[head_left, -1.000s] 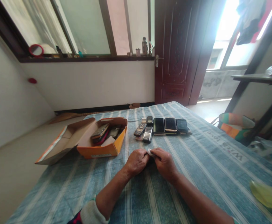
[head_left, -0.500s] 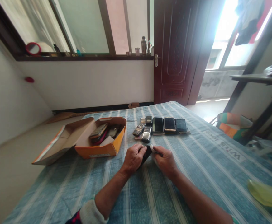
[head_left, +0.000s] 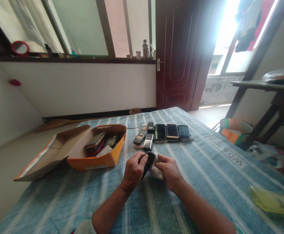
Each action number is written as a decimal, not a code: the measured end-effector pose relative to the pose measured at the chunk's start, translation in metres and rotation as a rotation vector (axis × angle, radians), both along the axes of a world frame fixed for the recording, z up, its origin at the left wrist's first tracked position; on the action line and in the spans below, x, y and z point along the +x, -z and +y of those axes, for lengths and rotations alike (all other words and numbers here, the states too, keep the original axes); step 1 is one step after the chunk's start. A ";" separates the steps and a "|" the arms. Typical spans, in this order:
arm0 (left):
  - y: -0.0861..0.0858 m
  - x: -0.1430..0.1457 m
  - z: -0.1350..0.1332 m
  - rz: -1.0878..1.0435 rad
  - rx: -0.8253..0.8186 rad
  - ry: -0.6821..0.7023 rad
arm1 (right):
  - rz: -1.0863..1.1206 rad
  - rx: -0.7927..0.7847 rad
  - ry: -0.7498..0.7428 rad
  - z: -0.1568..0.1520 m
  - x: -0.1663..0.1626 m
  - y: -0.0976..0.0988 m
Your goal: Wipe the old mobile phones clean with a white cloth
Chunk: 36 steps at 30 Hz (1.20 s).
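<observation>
My left hand [head_left: 135, 169] is closed round a black phone [head_left: 147, 164], which is tilted and partly covered by my fingers. Pinched in my right hand [head_left: 171, 170] is a whitish cloth [head_left: 157, 169], and it lies against the phone's right edge. Just beyond my hands, several old keypad phones [head_left: 148, 141] rest close together on the bed cover. To their right is a row of touchscreen phones [head_left: 172, 131], lying screen up on top of other flat things.
An orange cardboard box [head_left: 100, 162] with its lid folded open stands at left, holding several phones [head_left: 96, 141]. Striped blue fabric [head_left: 195, 195] covers the surface. A yellow plastic bag [head_left: 273, 201] lies at the right edge. Behind are a dark red door [head_left: 178, 65] and a windowsill.
The cloth has shifted from the phone's top corner down along its side, showing more of it. The phone is turned more upright. The whole view has swung slightly right.
</observation>
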<state>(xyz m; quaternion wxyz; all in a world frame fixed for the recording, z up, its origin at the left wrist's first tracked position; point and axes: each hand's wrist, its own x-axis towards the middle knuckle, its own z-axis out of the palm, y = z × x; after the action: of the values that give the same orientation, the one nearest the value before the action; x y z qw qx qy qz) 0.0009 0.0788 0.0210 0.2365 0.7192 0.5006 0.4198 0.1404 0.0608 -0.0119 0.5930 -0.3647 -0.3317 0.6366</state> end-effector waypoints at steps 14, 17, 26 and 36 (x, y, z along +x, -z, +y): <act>-0.001 -0.002 0.005 -0.077 0.051 0.131 | -0.303 0.186 0.190 -0.002 0.000 -0.011; -0.002 -0.003 0.005 -0.076 0.066 0.158 | -0.505 0.330 0.312 0.001 0.006 -0.010; 0.001 -0.004 0.008 -0.047 0.001 0.264 | -0.827 0.630 0.463 0.005 0.018 -0.008; 0.002 -0.009 0.012 -0.122 -0.043 0.236 | -0.850 0.715 0.480 0.002 0.016 -0.007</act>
<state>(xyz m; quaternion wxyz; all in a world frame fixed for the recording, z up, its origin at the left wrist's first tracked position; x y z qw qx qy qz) -0.0085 0.0908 0.0189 0.3296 0.7410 0.4058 0.4214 0.1562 0.0630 -0.0054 0.6214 -0.4298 -0.6415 0.1327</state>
